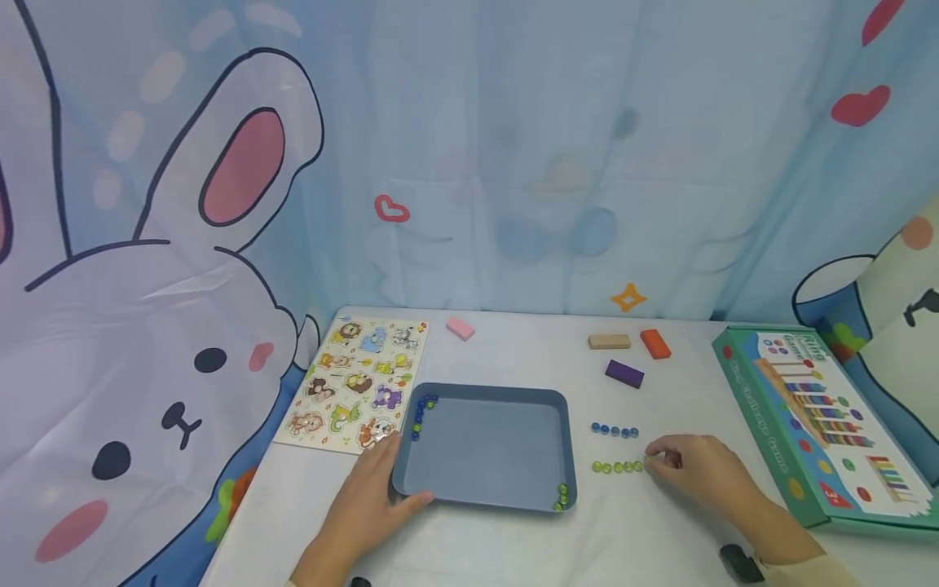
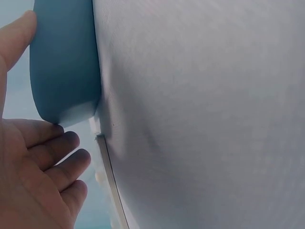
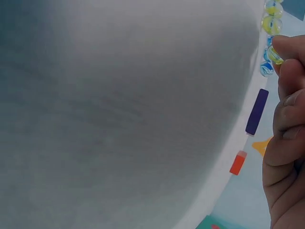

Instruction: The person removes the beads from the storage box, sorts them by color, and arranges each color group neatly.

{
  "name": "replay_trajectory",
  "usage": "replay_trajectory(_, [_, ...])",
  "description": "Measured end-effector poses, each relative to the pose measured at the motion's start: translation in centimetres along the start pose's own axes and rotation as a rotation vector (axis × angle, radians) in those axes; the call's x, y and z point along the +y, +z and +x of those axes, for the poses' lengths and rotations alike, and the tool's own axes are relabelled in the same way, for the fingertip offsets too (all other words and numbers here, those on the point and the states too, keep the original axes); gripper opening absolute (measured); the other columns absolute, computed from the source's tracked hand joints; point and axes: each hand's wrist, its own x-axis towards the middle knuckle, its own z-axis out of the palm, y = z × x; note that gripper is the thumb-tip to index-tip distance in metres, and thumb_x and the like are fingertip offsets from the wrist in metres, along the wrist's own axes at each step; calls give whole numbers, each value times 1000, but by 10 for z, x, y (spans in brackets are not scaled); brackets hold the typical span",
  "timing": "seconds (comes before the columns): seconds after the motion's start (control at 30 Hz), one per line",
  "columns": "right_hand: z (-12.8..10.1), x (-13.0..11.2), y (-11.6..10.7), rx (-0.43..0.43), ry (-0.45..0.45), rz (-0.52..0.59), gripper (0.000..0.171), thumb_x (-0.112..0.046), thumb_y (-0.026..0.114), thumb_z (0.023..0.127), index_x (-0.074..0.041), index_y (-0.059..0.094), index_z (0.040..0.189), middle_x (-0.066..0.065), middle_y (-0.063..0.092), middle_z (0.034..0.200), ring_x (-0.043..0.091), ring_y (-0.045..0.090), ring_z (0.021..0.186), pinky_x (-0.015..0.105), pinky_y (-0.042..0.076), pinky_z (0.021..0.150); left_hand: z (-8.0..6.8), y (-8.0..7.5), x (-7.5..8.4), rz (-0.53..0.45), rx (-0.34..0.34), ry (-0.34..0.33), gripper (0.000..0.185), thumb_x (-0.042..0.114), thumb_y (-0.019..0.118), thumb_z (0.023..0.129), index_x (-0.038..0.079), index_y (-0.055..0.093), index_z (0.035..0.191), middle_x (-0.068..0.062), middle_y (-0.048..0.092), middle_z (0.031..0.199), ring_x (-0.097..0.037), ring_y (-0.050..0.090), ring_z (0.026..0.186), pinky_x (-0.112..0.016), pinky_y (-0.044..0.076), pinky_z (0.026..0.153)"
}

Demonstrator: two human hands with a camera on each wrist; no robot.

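Observation:
My left hand rests at the near-left corner of a blue-grey tray, thumb along the front rim and fingers against the left side. In the left wrist view, the tray wall lies between spread thumb and loosely bent fingers. Blue and green marbles line the tray's far-left corner; green marbles sit in its near-right corner. Thumb and index finger of my right hand pinch a yellow-green marble at the right end of a row of green marbles. Behind lies a row of blue marbles.
A sheet of animal stickers lies left of the tray. Farther back are pink, tan, orange and purple blocks. A green game box occupies the right side. A printed curtain hangs behind the table.

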Motion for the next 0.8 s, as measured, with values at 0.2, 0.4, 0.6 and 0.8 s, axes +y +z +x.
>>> replay_trajectory(0.2, [0, 0, 3, -12, -4, -4, 20, -24, 82, 88, -17, 82, 106, -6, 55, 65, 13, 50, 64, 23, 34, 53, -1, 2, -1, -2, 2, -2, 109, 72, 74, 84, 11, 33, 165, -12, 37, 169, -37, 36, 156, -58, 32, 128])
replay_trajectory(0.4, [-1, -1, 4, -23, -4, -5, 18, -22, 83, 86, -19, 82, 104, -6, 55, 65, 13, 50, 64, 23, 34, 53, -2, 3, -2, -10, 1, -5, 110, 71, 74, 84, 11, 33, 165, -12, 36, 170, -37, 35, 157, -59, 32, 128])
replay_trajectory(0.6, [-2, 0, 6, -22, -8, 5, 17, -22, 83, 86, -20, 82, 103, -6, 55, 64, 13, 50, 63, 23, 35, 53, -2, 2, -2, -6, 5, -5, 110, 72, 74, 84, 11, 33, 165, -11, 37, 170, -37, 35, 157, -58, 32, 128])
replay_trajectory(0.8, [-5, 3, 1, 0, -33, 17, 23, -27, 86, 85, -20, 82, 107, -9, 56, 67, 10, 50, 63, 22, 36, 53, -1, 0, 1, -17, 7, 5, 108, 69, 75, 84, 11, 33, 165, -11, 36, 170, -36, 35, 157, -58, 32, 128])
